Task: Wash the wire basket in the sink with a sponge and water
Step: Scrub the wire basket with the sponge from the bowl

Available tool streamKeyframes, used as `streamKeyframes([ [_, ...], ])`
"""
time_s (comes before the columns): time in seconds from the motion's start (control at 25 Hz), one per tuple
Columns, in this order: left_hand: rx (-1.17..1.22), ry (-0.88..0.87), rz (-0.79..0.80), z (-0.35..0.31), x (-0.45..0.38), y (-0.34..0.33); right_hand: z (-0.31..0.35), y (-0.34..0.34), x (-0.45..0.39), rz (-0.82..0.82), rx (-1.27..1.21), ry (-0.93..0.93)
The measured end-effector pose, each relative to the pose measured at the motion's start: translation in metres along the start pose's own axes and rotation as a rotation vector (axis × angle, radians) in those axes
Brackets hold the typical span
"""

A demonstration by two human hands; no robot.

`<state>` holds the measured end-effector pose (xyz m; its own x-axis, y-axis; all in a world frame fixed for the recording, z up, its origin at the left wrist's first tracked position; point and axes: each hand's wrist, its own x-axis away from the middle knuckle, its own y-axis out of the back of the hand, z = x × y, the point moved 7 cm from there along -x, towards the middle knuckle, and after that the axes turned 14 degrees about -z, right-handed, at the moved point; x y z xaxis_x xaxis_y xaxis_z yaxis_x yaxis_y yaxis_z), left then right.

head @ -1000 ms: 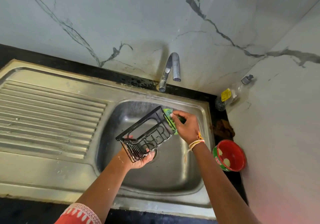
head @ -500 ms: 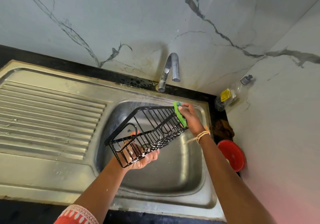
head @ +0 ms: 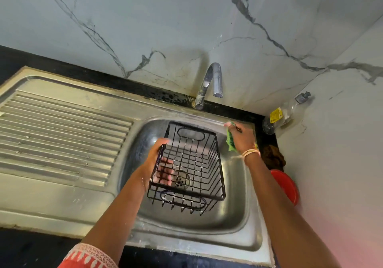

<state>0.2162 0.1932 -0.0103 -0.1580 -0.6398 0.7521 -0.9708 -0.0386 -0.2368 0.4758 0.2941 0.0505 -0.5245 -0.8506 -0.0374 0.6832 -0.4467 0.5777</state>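
The black wire basket [head: 194,164] hangs upright over the steel sink bowl [head: 232,209], its open top facing me. My left hand [head: 159,160] grips its left side wall, fingers showing through the wires inside. My right hand [head: 241,138] is off to the basket's right, near the bowl's far right corner, closed on a green sponge [head: 230,142]. The sponge is apart from the basket. The drain [head: 182,179] shows through the basket's bottom. No water runs from the tap [head: 210,83].
A ribbed steel draining board [head: 62,135] lies left of the bowl. A clear soap bottle [head: 286,114] leans in the right corner, with a brown rag [head: 272,158] and a red bowl [head: 287,187] in front of it. Marble walls close the back and right.
The basket has turned from tilted on its side to upright with its opening up. My left hand shifted to its left wall. My right hand drew the sponge off the basket, to the right.
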Motion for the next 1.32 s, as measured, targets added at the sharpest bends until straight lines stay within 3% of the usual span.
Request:
streamKeyframes([
  [0.08, -0.078, -0.095, -0.086, -0.012, 0.0, 0.003, 0.013, -0.014, 0.019, 0.292, 0.054, 0.089],
  [0.16, -0.09, -0.171, -0.181, -0.023, 0.0, 0.004, 0.024, -0.03, 0.056, 0.531, 0.272, 0.257],
  [0.28, -0.21, -0.344, -0.363, -0.041, -0.003, 0.008, 0.015, -0.049, 0.109, 0.725, 0.567, 0.482],
  [0.36, -0.263, -0.353, -0.52, -0.045, -0.001, 0.014, 0.005, -0.059, 0.146, 0.86, 0.685, 0.662],
  [0.44, -0.323, -0.381, -0.576, -0.048, 0.0, 0.018, 0.001, -0.069, 0.168, 0.908, 0.735, 0.864],
  [0.64, -0.399, -0.571, -0.659, -0.071, 0.009, 0.026, 0.017, -0.097, 0.15, 0.761, 0.853, 1.228],
  [0.8, -0.393, -0.614, -0.669, -0.085, 0.009, 0.038, 0.039, -0.121, 0.132, 0.687, 0.844, 1.209],
  [0.96, -0.529, -0.501, -0.481, -0.057, -0.005, 0.014, 0.053, -0.12, 0.078, 0.379, 1.035, 1.222],
  [1.12, -0.618, -0.463, -0.548, -0.048, -0.009, 0.005, 0.036, -0.098, 0.074, 0.262, 1.102, 0.955],
  [1.2, -0.614, -0.473, -0.546, -0.044, -0.007, 0.002, 0.021, -0.093, 0.094, 0.293, 1.11, 0.77],
  [1.32, -0.462, -0.512, -0.649, -0.043, 0.002, 0.008, -0.009, -0.095, 0.145, 0.679, 0.974, 0.504],
])
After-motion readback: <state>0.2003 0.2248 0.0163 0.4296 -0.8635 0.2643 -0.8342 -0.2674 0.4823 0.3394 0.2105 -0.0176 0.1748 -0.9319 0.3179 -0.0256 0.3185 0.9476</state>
